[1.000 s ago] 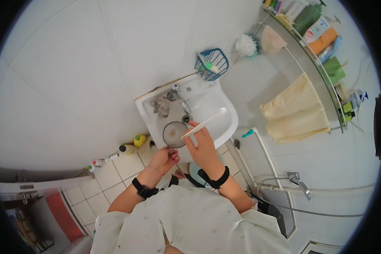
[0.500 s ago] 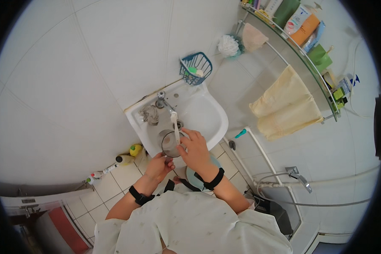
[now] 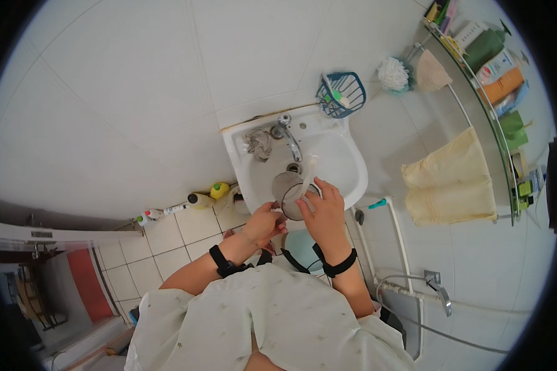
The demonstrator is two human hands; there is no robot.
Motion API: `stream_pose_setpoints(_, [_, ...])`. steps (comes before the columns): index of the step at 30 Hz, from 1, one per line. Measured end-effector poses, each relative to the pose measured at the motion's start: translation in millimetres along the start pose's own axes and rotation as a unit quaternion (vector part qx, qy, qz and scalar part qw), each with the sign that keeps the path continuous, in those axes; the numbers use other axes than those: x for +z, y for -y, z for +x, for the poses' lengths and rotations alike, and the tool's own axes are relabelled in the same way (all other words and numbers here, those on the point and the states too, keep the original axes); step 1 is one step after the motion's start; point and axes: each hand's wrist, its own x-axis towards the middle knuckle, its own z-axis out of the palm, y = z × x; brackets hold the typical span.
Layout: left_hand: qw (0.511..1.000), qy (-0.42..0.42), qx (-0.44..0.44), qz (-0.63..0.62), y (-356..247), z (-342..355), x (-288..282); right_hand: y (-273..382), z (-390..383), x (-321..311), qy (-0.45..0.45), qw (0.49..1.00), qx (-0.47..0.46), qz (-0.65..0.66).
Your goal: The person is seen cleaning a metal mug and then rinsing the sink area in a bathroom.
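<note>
A grey, see-through cup (image 3: 284,184) is held over the front of the white washbasin (image 3: 357,176), its open rim tilted toward me. My left hand (image 3: 263,226) is closed on the cup's near left side, where the handle was visible earlier. My right hand (image 3: 325,213) grips a slim white brush (image 3: 310,171) at the cup's right rim. The brush's pale head points away from me, over the bowl. Beyond the cup lies the drain (image 3: 294,168), below the chrome faucet (image 3: 288,134). A crumpled grey cloth (image 3: 258,145) rests on the basin's left side.
A blue wire basket (image 3: 341,94) sits at the basin's back corner. Several bottles, one of them yellow (image 3: 219,190), line the wall at left. On the right hang a yellow towel (image 3: 452,182) and a glass shelf (image 3: 498,133). A pale blue bucket (image 3: 301,247) stands below my hands.
The view has shifted, so the basin appears farther right. Both hands still hold the cup and the brush; the brush head has swung slightly rightward, away from the faucet's spout.
</note>
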Motion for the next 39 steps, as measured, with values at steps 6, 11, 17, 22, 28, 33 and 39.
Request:
stream_pose_setpoints(6, [0.998,-0.031,-0.005,0.06,-2,-5,12,-6,2,9,-0.016,1.0,-0.005,0.003])
stream_pose_setpoints(11, [0.999,-0.035,-0.009,0.01,0,8,1,-6,5,5,-0.036,0.999,-0.008,-0.015])
stream_pose_setpoints(17, [0.999,-0.009,-0.026,-0.022,-5,10,6,-17,4,1,-0.025,0.999,-0.008,0.036])
stream_pose_setpoints(22, [0.999,-0.022,-0.029,-0.031,-8,11,1,-20,1,-9,-0.031,0.978,0.029,0.206])
stream_pose_setpoints(28, [0.999,-0.013,-0.042,-0.025,-10,14,-5,-30,-2,-14,0.116,0.946,0.072,0.294])
stream_pose_setpoints(33, [0.995,0.017,-0.1,0.006,-7,14,7,-38,-10,10,0.106,0.934,0.072,0.334])
stream_pose_setpoints(39, [0.976,0.091,-0.123,0.157,-25,4,18,-56,-1,9,0.077,0.935,0.074,0.338])
